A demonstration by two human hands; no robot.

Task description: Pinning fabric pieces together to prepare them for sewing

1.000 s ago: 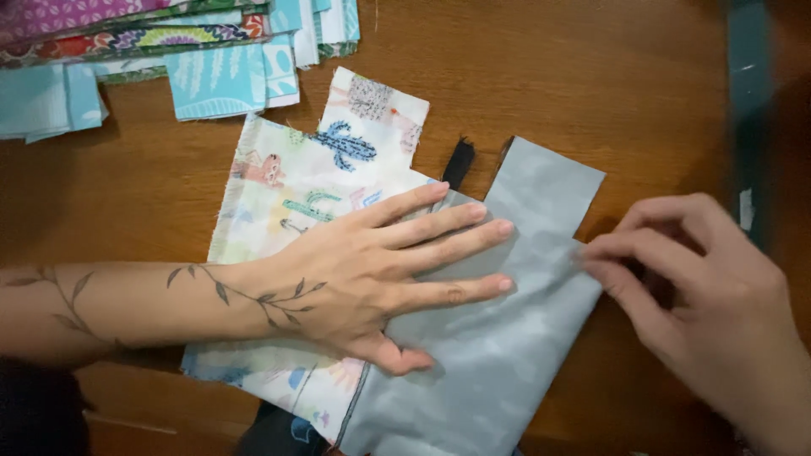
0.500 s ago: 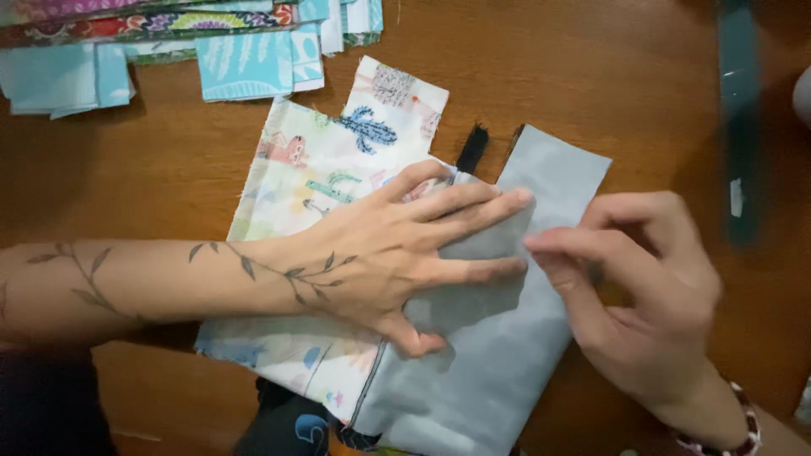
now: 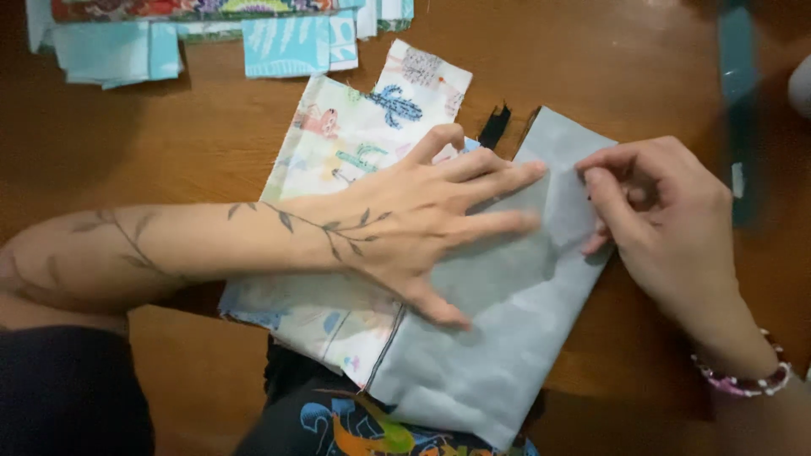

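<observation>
Hands on grey fabric panel point(image 3: 498, 338): left hand point(image 3: 414, 224) flat, grip apart; right hand point(image 3: 659, 219) grip pinching its edge.

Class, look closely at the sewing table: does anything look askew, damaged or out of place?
Slightly. The grey fabric piece lies at a slant and overhangs the table's near edge. The left hand presses it flat; the right hand pinches its right edge. A black scrap pokes out behind. Nothing is torn or spilled.
</observation>
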